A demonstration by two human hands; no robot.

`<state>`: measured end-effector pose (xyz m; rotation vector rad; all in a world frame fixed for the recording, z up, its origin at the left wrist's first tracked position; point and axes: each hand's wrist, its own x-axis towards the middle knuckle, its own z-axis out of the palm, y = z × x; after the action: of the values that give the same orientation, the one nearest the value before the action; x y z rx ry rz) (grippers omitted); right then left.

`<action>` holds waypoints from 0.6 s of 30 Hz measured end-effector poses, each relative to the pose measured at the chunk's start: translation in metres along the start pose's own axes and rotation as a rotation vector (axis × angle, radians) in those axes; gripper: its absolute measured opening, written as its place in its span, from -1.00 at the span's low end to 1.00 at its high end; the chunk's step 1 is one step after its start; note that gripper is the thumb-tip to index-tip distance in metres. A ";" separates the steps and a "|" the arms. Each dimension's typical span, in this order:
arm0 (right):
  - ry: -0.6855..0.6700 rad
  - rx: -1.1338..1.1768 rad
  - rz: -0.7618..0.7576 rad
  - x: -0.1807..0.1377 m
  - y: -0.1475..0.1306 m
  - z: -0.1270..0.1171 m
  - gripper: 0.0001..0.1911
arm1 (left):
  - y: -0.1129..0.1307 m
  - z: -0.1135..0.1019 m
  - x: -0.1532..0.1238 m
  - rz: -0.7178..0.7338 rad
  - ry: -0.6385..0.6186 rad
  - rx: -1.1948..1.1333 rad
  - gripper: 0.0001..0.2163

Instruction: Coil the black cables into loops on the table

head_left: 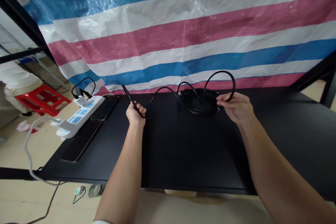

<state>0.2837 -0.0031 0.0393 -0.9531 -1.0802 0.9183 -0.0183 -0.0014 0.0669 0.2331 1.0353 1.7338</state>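
A coil of black cable (200,102) lies on the black table (183,154) near its far edge, with loops arching up from it. My right hand (236,106) is closed on one raised loop of that cable at the coil's right side. My left hand (135,113) is closed around a black cable end (127,95) that sticks up and to the left, a little left of the coil.
A white power strip (80,116) with a plugged-in black lead lies at the table's left end, beside two dark phones (106,107) (82,140). A striped tarp (183,28) hangs behind the table. A red stool (43,98) and a person stand at far left.
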 end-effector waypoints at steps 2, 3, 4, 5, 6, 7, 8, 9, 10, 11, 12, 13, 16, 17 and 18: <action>0.069 -0.049 -0.081 0.000 0.003 0.004 -0.66 | -0.001 0.001 -0.001 -0.002 -0.007 -0.014 -0.76; 0.099 -0.101 -0.128 -0.001 0.005 0.006 -0.65 | -0.001 0.001 0.000 -0.005 -0.013 -0.023 -0.75; 0.124 -0.175 -0.175 -0.003 0.007 0.009 -0.63 | -0.002 0.002 0.000 -0.010 -0.022 -0.034 -0.74; 0.145 -0.266 -0.219 -0.005 0.009 0.013 -0.61 | -0.003 0.002 0.000 -0.017 -0.034 -0.046 -0.73; 0.164 -0.370 -0.255 -0.007 0.010 0.017 -0.55 | -0.004 0.003 0.000 -0.024 -0.051 -0.059 -0.73; 0.184 -0.478 -0.283 -0.009 0.012 0.021 -0.45 | -0.005 0.003 0.000 -0.029 -0.069 -0.074 -0.72; 0.209 -0.579 -0.302 -0.011 0.013 0.025 -0.35 | -0.006 0.003 -0.001 -0.034 -0.090 -0.087 -0.71; 0.241 -0.666 -0.310 -0.012 0.014 0.029 -0.30 | -0.006 0.003 -0.002 -0.036 -0.112 -0.096 -0.70; 0.276 -0.738 -0.308 -0.014 0.015 0.033 -0.31 | -0.006 0.003 -0.003 -0.034 -0.133 -0.099 -0.70; 0.310 -0.792 -0.294 -0.014 0.015 0.036 -0.38 | -0.006 0.003 -0.004 -0.030 -0.150 -0.096 -0.70; 0.343 -0.826 -0.272 -0.015 0.015 0.037 -0.48 | -0.005 0.003 -0.005 -0.022 -0.162 -0.087 -0.70; 0.376 -0.840 -0.250 -0.014 0.014 0.038 -0.58 | -0.005 0.002 -0.006 -0.011 -0.170 -0.075 -0.69; 0.480 -0.765 -0.235 -0.012 0.010 0.039 -0.70 | -0.003 0.002 -0.005 0.033 -0.173 -0.052 -0.69; 0.503 -0.714 -0.243 -0.012 0.009 0.039 -0.69 | -0.003 0.003 -0.005 0.045 -0.171 -0.055 -0.70; 0.512 -0.648 -0.247 -0.012 0.007 0.040 -0.67 | -0.004 0.003 -0.004 0.050 -0.169 -0.060 -0.71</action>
<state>0.2410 -0.0050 0.0370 -1.4467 -1.0251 0.0815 -0.0116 -0.0030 0.0674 0.3637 0.8595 1.7542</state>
